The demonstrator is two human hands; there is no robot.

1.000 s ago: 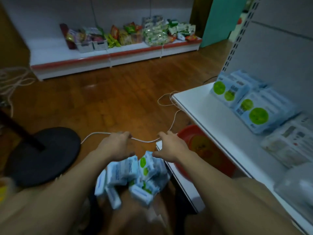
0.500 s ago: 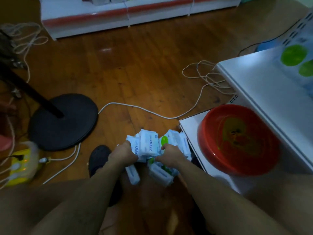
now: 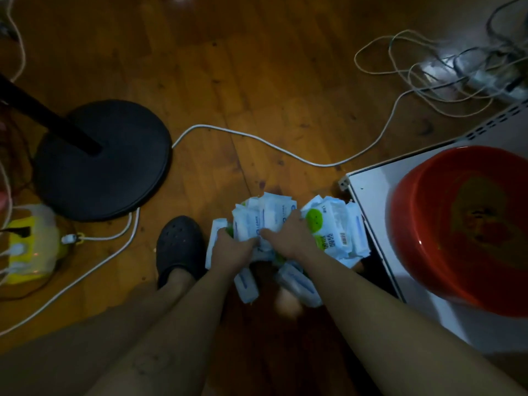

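Observation:
A heap of white and blue tissue packs (image 3: 275, 215), some with green round labels, is bunched low over the wooden floor beside a white shelf corner. My left hand (image 3: 233, 250) grips the left side of the heap, fingers curled into the packs. On the right side my right hand (image 3: 287, 238) grips the packs too, next to a pack with a green label (image 3: 323, 227). A few packs (image 3: 245, 284) hang below my wrists.
A red basin (image 3: 445, 284) sits on the low white shelf (image 3: 371, 190) at the right. A black round stand base (image 3: 103, 161) is at the left, a white cable (image 3: 257, 138) crosses the floor, and tangled cords (image 3: 445, 67) lie far right. My black clog (image 3: 178, 247) is beside the heap.
The view has tilted down from the shop shelves to the floor. Both hands have stayed on the packs and lowered them beside the white shelf corner.

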